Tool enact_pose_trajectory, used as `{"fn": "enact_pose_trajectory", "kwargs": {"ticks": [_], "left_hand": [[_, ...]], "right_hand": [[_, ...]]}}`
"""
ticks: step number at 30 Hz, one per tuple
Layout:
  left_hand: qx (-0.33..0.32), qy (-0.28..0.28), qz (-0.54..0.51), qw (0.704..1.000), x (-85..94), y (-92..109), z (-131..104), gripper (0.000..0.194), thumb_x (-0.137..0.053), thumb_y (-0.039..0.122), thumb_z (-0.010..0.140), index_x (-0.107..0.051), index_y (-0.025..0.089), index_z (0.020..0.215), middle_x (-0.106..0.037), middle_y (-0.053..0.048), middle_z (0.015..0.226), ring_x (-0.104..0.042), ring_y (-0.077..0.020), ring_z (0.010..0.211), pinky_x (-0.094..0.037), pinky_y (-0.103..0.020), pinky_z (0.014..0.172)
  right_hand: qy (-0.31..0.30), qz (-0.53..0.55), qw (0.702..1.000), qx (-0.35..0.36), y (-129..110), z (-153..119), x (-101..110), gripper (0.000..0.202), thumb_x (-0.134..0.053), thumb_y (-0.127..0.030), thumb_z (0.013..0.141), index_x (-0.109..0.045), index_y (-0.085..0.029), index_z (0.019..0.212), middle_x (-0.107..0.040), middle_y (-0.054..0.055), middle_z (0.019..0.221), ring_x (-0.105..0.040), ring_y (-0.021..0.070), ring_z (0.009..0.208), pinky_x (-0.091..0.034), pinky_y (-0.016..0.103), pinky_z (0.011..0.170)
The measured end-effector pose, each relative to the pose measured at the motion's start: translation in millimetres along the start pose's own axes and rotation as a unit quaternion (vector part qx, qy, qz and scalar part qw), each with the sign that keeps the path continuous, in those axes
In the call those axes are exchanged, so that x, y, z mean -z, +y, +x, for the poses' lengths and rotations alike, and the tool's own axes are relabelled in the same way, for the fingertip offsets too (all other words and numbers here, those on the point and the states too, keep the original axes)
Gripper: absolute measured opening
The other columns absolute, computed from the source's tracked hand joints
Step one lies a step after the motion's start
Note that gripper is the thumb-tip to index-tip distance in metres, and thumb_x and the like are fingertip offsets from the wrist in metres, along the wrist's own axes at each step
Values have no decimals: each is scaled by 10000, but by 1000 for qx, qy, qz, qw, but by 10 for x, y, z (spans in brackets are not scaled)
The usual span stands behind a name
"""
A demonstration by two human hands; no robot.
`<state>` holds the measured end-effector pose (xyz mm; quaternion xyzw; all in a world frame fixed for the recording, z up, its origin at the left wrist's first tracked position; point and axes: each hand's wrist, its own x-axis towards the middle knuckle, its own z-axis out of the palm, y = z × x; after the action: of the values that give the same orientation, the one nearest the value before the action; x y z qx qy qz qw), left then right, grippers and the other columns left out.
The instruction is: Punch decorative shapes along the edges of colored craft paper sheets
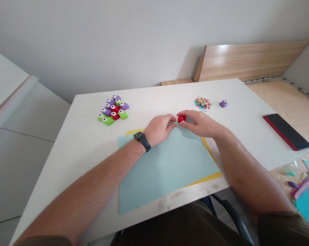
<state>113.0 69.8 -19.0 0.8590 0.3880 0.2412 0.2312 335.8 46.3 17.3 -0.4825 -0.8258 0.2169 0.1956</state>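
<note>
My right hand (197,122) is closed on a small red toy (181,119), held between thumb and fingers above the far edge of a light blue sheet (167,164). Just left of it, my left hand (161,128) has its thumb and fingers bent together in a pinch. Whatever it holds, if anything, is too small to make out. A dark watch (142,140) is on the left wrist. Farther left, several one-eyed toys in purple, green and red (115,108) sit in a cluster. At the right stands a single purple one-eyed toy (223,103).
A heap of tiny coloured pieces (202,103) lies on the white table (93,164) beyond my right hand. A yellow sheet (208,177) shows under the blue one. Near the right edge is a black and red flat case (286,131). A wooden headboard (246,61) stands behind.
</note>
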Motion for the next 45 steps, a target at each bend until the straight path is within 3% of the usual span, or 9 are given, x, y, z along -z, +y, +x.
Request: {"fn": "enact_pose_trajectory", "kwargs": {"ticks": [9, 19, 30, 45], "left_hand": [[-25, -2, 22, 999, 25, 18, 6, 194, -522, 297, 992, -690, 200, 994, -762, -42, 950, -700, -209, 866, -491, -320, 761], [-16, 1, 12, 1000, 11, 24, 0, 199, -529, 297, 983, -700, 195, 992, -765, -40, 948, -706, -209, 882, -495, -316, 786], [-17, -4, 23, 1000, 19, 19, -6, 204, -528, 294, 975, -708, 200, 977, -768, -38, 939, -711, -210, 877, -494, -316, 790], [-12, -3, 20, 1000, 10, 5, -7, 215, -528, 314, 983, -709, 200, 993, -774, -43, 960, -718, -210, 898, -496, -310, 800]], "right_hand": [[-4, -16, 1000, 15, -9, 9, 0, 344, -502, -351, 1011, -669, -188, 1264, -739, 102, 1169, -673, 246, 1055, -481, 367, 949], [-1, -41, 998, 42, 20, 37, -17, 338, -484, -360, 1021, -701, -189, 1218, -738, 107, 1102, -655, 259, 1026, -468, 382, 934], [8, -48, 996, 76, 51, 21, -27, 374, -514, -327, 1005, -667, -197, 1321, -708, 126, 1147, -614, 283, 1108, -455, 429, 1003], [5, -28, 996, 81, 40, 30, -21, 351, -539, -296, 980, -688, -222, 1289, -735, 108, 1165, -631, 281, 1109, -469, 448, 1005]]}}
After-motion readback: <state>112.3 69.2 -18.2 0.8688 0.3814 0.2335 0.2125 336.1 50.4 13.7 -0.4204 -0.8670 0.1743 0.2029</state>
